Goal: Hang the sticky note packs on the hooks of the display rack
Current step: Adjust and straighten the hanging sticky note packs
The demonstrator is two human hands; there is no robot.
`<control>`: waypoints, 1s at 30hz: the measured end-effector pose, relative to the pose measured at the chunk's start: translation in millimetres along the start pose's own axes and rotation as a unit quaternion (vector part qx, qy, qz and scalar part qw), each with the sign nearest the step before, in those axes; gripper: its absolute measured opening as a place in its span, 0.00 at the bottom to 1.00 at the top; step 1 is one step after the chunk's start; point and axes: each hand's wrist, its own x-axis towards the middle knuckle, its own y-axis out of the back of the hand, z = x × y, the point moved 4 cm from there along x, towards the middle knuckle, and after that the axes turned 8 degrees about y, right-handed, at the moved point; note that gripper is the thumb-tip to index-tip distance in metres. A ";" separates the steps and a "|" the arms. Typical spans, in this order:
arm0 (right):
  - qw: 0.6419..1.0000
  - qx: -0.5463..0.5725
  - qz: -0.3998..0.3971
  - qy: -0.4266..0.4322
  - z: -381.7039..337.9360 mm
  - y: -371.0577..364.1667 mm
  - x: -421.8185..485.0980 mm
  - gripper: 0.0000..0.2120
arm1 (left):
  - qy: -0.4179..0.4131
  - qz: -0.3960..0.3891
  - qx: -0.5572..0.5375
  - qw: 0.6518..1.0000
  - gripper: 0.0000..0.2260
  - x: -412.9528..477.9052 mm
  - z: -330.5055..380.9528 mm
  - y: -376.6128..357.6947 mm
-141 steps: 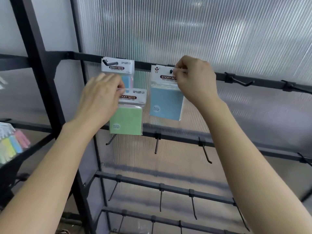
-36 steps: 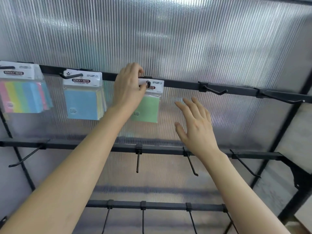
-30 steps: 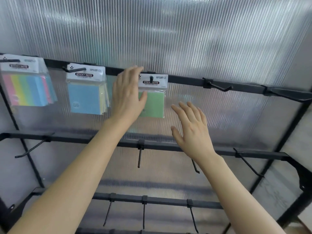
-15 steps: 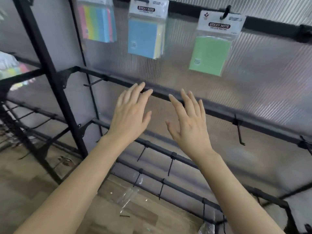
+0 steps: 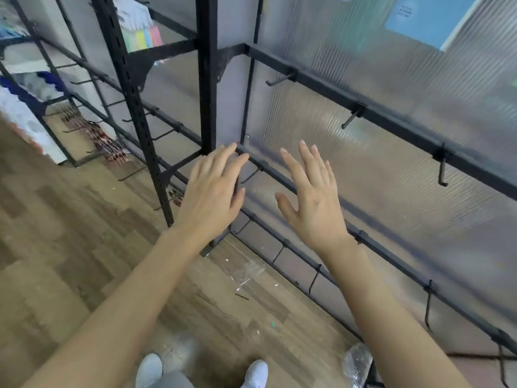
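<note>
hands [image 5: 212, 191] spread open below blue sticky note pack [image 5: 425, 21].

The head-worn camera looks steeply down, close to the rack [image 5: 207, 79] and floor [image 5: 70, 233].

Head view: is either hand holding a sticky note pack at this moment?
No, the left hand and the right hand are both spread open in front of the rack with nothing in them.
</note>
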 end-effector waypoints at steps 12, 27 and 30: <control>0.997 0.055 -0.044 0.011 -158.3 -102.7 89.6 0.28 | 0.051 -0.027 0.013 0.998 0.23 -14.9 -192.7 72.2; 0.990 0.076 -0.076 0.086 -252.8 -199.5 193.7 0.31 | 0.123 -0.031 0.058 0.990 0.24 3.8 -345.9 101.0; 0.991 0.076 -0.075 0.079 -252.9 -218.9 220.4 0.31 | 0.122 -0.020 0.065 0.990 0.24 26.3 -367.7 99.5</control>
